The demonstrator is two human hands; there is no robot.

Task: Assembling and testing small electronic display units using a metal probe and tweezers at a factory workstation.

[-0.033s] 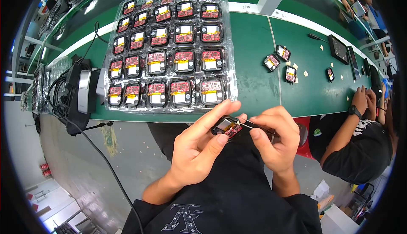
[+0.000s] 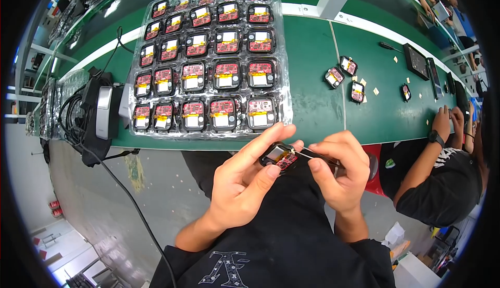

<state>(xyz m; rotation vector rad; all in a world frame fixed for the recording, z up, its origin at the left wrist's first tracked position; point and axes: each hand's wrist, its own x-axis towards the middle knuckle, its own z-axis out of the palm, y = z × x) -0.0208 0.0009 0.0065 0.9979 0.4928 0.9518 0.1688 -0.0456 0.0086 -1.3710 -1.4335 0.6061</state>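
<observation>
My left hand (image 2: 242,184) is closed on a small black device housing (image 2: 272,155) with a red circuit board, a silver-grey battery and yellow tape inside. The thumb and fingers clasp its edges, just in front of the table's near edge. In my right hand (image 2: 344,170) is a thin metal tool (image 2: 303,155) that looks like tweezers, pinched between thumb and fingers. Its tip meets the upper right part of the housing, by a small pale spot. Part of the tool is hidden behind the fingers.
A clear plastic tray (image 2: 287,92) holds rows of similar housings on the green table (image 2: 312,111). Several loose housings (image 2: 358,91) and pale scraps lie to the right. A black cable bundle (image 2: 78,108) hangs at left. Another person (image 2: 442,178) works at the right.
</observation>
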